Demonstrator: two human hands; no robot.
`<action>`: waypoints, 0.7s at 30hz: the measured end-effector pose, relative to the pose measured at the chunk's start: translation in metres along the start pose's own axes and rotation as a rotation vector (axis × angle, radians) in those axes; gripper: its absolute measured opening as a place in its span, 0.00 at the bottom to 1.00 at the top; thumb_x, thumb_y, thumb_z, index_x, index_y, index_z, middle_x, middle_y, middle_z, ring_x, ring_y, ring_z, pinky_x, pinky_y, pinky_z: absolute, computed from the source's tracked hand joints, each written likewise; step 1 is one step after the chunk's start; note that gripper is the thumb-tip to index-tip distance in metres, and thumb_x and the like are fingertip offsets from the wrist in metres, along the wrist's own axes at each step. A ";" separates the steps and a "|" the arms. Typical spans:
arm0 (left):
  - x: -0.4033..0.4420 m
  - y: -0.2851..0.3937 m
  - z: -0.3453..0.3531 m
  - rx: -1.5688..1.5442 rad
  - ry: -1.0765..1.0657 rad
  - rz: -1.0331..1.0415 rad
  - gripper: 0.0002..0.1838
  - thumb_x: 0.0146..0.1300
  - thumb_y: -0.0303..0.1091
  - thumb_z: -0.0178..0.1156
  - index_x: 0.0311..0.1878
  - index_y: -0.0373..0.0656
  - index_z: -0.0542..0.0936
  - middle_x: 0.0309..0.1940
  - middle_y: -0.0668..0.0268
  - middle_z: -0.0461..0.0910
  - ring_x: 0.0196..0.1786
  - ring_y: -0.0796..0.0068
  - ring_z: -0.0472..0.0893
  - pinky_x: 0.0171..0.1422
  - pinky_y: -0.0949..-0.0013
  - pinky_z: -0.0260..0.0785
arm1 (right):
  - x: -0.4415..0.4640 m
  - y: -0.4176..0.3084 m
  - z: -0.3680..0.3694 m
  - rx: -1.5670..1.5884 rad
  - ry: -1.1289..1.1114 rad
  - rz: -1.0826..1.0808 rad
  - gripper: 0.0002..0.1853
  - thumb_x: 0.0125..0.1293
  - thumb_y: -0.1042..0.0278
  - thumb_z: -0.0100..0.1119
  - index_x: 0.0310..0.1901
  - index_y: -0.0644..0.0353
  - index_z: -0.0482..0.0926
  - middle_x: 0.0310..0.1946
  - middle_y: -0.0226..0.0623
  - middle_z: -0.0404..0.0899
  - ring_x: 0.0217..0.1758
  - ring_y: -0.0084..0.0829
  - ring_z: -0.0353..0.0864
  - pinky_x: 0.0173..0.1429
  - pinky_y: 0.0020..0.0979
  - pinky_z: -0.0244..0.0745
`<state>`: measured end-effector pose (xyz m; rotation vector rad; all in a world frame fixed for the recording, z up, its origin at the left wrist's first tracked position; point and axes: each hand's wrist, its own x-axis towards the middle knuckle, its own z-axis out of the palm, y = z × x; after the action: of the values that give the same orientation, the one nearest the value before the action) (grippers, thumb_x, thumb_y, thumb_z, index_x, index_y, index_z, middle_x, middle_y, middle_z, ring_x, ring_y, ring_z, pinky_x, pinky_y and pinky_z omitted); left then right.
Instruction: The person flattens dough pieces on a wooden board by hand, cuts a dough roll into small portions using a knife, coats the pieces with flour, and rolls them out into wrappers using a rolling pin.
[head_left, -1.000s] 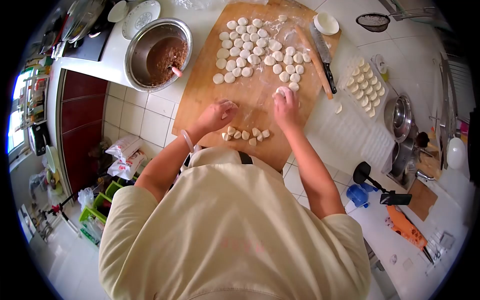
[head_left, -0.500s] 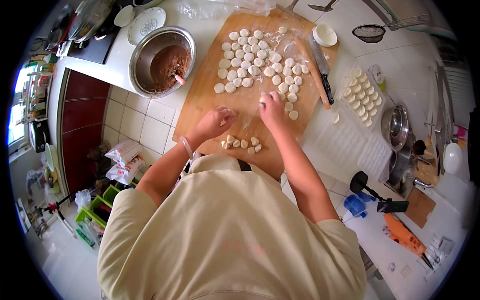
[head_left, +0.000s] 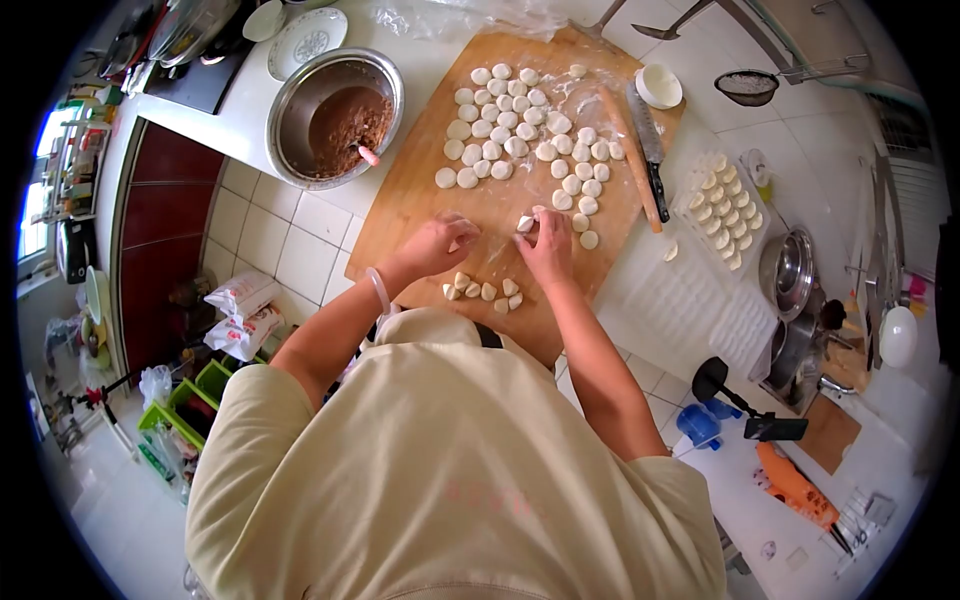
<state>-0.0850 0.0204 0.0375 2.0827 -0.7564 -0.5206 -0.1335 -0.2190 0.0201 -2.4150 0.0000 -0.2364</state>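
Note:
My right hand (head_left: 547, 248) pinches a small dough piece (head_left: 525, 223) between thumb and fingers, just above the wooden board (head_left: 400, 225). To its left, my left hand (head_left: 443, 245) hovers over the board with loosely curled fingers, a gap between thumb and fingertips, and nothing visible in it. Several cut dough pieces (head_left: 488, 291) lie at the board's near edge, below both hands. Beyond the hands, many flattened round dough discs (head_left: 502, 134) cover the floured board. A few of these discs (head_left: 589, 240) lie right beside my right hand.
A rolling pin (head_left: 632, 160) and a knife (head_left: 649, 150) lie along the board's right side. At left stands a metal bowl of filling (head_left: 335, 120) with a spoon. On the right are a tray of dumplings (head_left: 725, 212), a single dumpling (head_left: 671, 251) and a white bowl (head_left: 658, 87).
My right hand has come slightly back towards me, and the dough piece now shows at its fingertips. The left hand stays nearly in place. The whole view has shifted slightly.

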 end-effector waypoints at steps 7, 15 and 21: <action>0.002 -0.004 0.005 -0.073 0.022 0.015 0.10 0.63 0.27 0.62 0.47 0.38 0.84 0.37 0.58 0.81 0.40 0.62 0.82 0.46 0.62 0.77 | -0.003 0.019 0.015 -0.050 -0.119 0.011 0.23 0.55 0.69 0.71 0.52 0.60 0.74 0.48 0.43 0.76 0.56 0.48 0.73 0.63 0.47 0.69; -0.001 -0.009 -0.001 -0.020 0.044 0.042 0.09 0.62 0.26 0.62 0.45 0.40 0.84 0.36 0.59 0.81 0.39 0.61 0.82 0.44 0.62 0.77 | 0.031 -0.014 0.031 -0.322 -0.203 -0.072 0.43 0.61 0.53 0.69 0.73 0.66 0.62 0.75 0.53 0.58 0.79 0.49 0.56 0.81 0.50 0.50; 0.001 -0.005 -0.012 -0.072 0.083 -0.028 0.09 0.62 0.29 0.61 0.44 0.42 0.84 0.37 0.57 0.81 0.39 0.55 0.82 0.45 0.58 0.76 | 0.038 -0.002 0.037 -0.381 -0.115 -0.085 0.39 0.64 0.51 0.64 0.71 0.64 0.64 0.75 0.50 0.59 0.80 0.48 0.54 0.82 0.55 0.45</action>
<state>-0.0759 0.0288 0.0404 2.0373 -0.6527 -0.4672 -0.0899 -0.1956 0.0002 -2.8084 -0.1196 -0.1453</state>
